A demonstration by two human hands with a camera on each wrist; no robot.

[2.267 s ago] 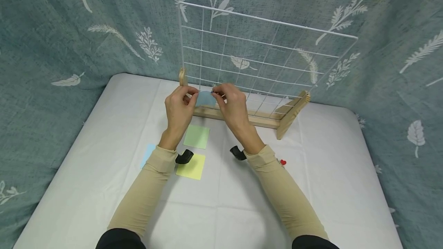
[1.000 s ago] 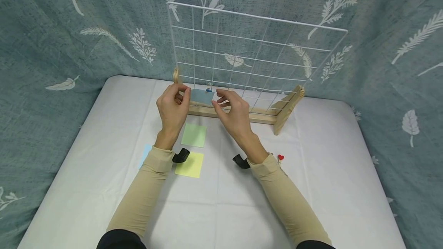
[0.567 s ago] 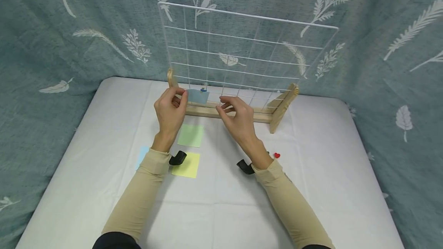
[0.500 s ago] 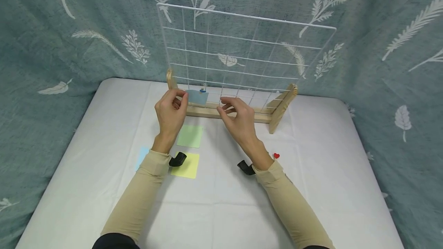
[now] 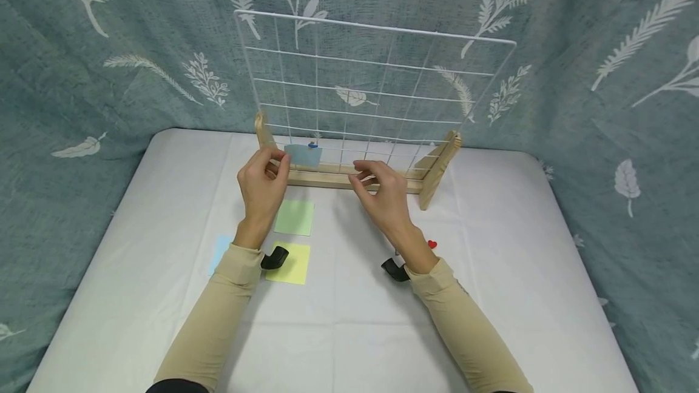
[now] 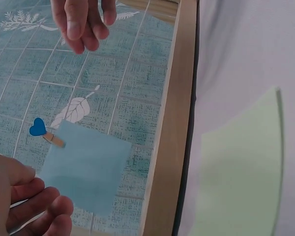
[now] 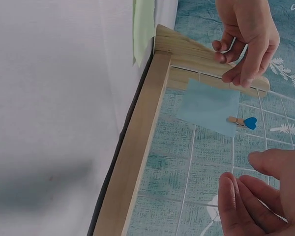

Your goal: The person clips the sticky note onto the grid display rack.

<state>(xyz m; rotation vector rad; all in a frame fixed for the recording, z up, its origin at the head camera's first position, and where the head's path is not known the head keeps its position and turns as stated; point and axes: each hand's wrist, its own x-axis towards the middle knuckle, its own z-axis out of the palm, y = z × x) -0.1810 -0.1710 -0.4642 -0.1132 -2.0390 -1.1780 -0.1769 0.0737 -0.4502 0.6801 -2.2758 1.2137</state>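
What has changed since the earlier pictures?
The right hand has let go of the clip and drawn away rightward; the clip remains on the hanging note. The left hand stays by that note's left edge; the green note and yellow note lie unmoved.

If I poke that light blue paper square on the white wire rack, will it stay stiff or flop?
The light blue paper square will probably flop or swing, since only one small wooden clothespin with a blue heart holds it. It's likely very light, because that little clip carries it. It may crease easily, as it looks thin.
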